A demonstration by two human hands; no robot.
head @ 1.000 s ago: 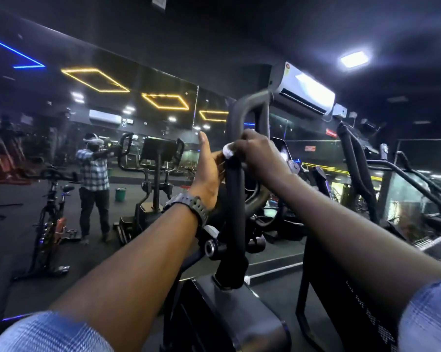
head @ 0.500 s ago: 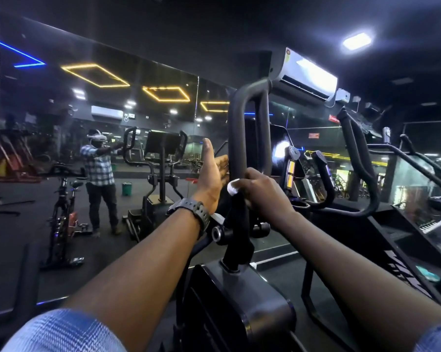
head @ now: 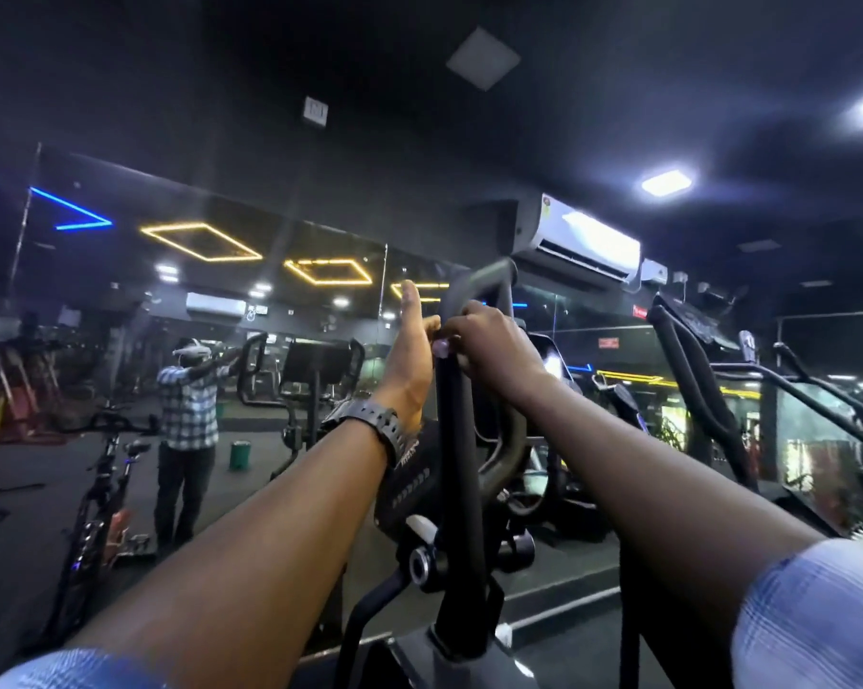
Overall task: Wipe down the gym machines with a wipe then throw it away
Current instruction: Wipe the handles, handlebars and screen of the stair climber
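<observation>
The right hand (head: 489, 348) is curling round the upright handle (head: 457, 440) of the near machine, high up, just below the bend, and pressing a wipe (head: 441, 346) against it; only a small pale corner of the wipe is showing at the fingers. The left hand (head: 409, 370) is standing flat and open just left of the handle, fingers straight and pointing up, its edge seeming to touch the bar; a watch (head: 377, 430) is sitting on that wrist.

Likely the wiping of this handle is under way, with the lower handle and the rest of the machine still waiting. The wipe is bunched small, so it may be cleaning only a narrow stripe, and the far side of the bar may be getting missed. If the grip loosens on the smooth bar, the wipe could slip out and drop to the dark floor. The handle pivots, so a hard push may swing it away.

A small green bin (head: 239, 456) is showing in the mirror (head: 121, 315) far left, by the person's reflection; what it is holding I cannot tell.
</observation>
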